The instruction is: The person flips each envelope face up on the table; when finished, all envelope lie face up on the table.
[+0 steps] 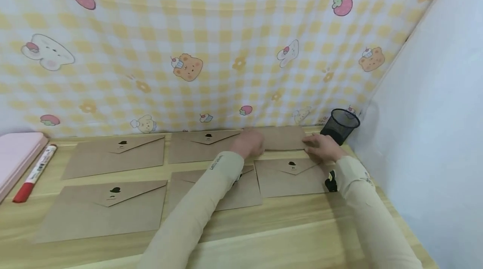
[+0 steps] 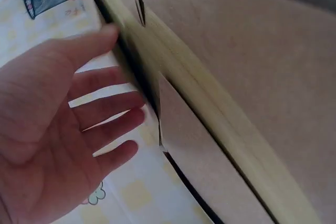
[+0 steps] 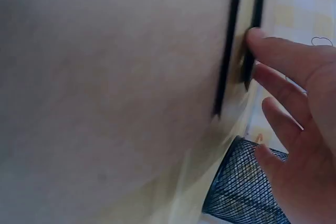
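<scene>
A brown kraft envelope lies at the right end of the back row, with its plain side up. My left hand is at its left end; in the left wrist view the thumb and index finger of this hand pinch its edge, and the other fingers are spread. Its right edge is pinched between the thumb and index finger of my right hand. In the right wrist view, the thumb lies against that thin, dark edge. In front lies another envelope, flap up with a black hat print.
More envelopes lie flap up in two rows, including one at the back left and one at the front left. A black mesh pen cup stands behind my right hand. A red-capped marker and a pink object are far left.
</scene>
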`<action>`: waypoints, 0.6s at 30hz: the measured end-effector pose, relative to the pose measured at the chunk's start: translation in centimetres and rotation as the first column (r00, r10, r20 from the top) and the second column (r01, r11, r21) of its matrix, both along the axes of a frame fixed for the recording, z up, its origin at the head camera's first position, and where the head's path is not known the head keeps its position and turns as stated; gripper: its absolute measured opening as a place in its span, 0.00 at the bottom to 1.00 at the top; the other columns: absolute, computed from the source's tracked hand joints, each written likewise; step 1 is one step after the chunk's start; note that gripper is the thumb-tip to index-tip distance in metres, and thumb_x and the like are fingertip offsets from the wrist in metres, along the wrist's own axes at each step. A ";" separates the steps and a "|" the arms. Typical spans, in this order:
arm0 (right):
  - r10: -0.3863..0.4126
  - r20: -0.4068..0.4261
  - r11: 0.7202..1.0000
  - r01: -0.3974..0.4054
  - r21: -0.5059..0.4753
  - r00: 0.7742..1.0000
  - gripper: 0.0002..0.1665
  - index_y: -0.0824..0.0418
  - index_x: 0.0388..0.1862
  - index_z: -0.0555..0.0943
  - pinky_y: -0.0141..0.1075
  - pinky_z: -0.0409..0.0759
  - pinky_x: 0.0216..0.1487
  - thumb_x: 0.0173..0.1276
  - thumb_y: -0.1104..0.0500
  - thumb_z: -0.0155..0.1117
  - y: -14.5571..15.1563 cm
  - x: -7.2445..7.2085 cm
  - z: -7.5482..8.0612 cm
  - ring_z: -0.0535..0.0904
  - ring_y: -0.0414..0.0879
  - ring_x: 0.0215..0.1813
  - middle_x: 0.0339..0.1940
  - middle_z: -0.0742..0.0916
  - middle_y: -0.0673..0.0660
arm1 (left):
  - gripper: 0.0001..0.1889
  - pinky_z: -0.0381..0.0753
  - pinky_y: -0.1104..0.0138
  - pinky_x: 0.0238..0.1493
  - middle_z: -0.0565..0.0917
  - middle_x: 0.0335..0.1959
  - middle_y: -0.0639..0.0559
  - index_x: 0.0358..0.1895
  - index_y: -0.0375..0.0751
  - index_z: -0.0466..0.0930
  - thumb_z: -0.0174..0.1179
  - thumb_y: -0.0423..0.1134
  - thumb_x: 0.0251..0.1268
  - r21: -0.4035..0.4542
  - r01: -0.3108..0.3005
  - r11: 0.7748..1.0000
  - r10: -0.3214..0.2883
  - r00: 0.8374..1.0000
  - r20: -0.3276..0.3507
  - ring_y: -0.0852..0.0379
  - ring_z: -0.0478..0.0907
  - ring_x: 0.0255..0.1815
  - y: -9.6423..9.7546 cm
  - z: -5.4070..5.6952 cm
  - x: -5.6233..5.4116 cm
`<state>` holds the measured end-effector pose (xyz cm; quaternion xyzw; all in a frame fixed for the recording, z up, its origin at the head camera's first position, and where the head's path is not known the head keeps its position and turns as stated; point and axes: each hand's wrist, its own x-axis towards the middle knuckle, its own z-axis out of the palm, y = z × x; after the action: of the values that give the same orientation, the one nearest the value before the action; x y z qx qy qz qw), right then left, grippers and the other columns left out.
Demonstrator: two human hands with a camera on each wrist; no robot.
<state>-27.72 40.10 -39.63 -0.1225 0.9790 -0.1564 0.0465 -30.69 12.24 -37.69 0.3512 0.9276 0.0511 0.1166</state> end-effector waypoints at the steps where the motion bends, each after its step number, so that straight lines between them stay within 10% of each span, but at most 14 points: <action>1: -0.008 -0.007 1.000 0.008 -0.015 1.000 0.19 0.67 0.54 0.78 0.57 0.64 0.59 0.67 0.60 0.59 0.1 0.1 0.1 0.67 0.66 0.61 0.56 0.77 0.70 | 0.18 0.72 0.63 0.46 0.71 0.20 0.53 0.18 0.44 0.68 0.49 0.41 0.70 0.041 -0.002 0.999 0.001 1.000 0.025 0.56 0.70 0.30 -0.2 0.1 0.0; 6: -0.117 -0.052 0.988 0.110 -0.111 0.992 0.18 0.67 0.46 0.81 0.49 0.75 0.44 0.73 0.54 0.51 0.2 0.4 0.3 0.78 0.60 0.44 0.44 0.84 0.66 | 0.13 0.72 0.63 0.47 0.75 0.37 0.47 0.38 0.38 0.73 0.41 0.41 0.75 0.266 -0.106 0.958 0.079 0.991 0.112 0.54 0.72 0.38 -0.7 -0.3 -0.8; 11: -0.349 -0.041 0.902 0.324 -0.284 0.936 0.25 0.70 0.43 0.68 0.40 0.70 0.33 0.71 0.46 0.50 -0.5 0.8 -0.4 0.73 0.54 0.34 0.35 0.78 0.64 | 0.35 0.75 0.60 0.45 0.79 0.35 0.41 0.68 0.26 0.47 0.49 0.48 0.71 0.451 -0.355 0.818 0.273 0.932 0.238 0.49 0.76 0.37 -0.6 -1.4 -1.5; 14: -0.452 -0.081 0.840 0.394 -0.373 0.888 0.26 0.67 0.36 0.65 0.39 0.69 0.33 0.68 0.43 0.55 -1.1 1.0 -0.8 0.72 0.53 0.31 0.30 0.76 0.62 | 0.32 0.74 0.64 0.33 0.74 0.19 0.47 0.62 0.22 0.57 0.51 0.48 0.70 0.532 -0.397 0.748 0.314 0.918 0.243 0.55 0.70 0.21 -0.8 -2.0 -1.3; 18: -0.482 -0.164 0.826 0.385 -0.412 0.860 0.27 0.62 0.19 0.66 0.38 0.67 0.29 0.68 0.43 0.55 -2.0 0.9 -0.9 0.69 0.50 0.22 0.16 0.73 0.55 | 0.22 0.60 0.69 0.19 0.56 0.12 0.54 0.20 0.34 0.66 0.56 0.47 0.66 0.684 -0.373 0.627 0.360 0.917 0.170 0.60 0.52 0.13 -1.2 -2.7 -0.9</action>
<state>-26.81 38.15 -40.56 0.0791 0.9316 -0.3246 -0.1435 -31.62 11.02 -40.38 0.1723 0.8875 0.4262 -0.0313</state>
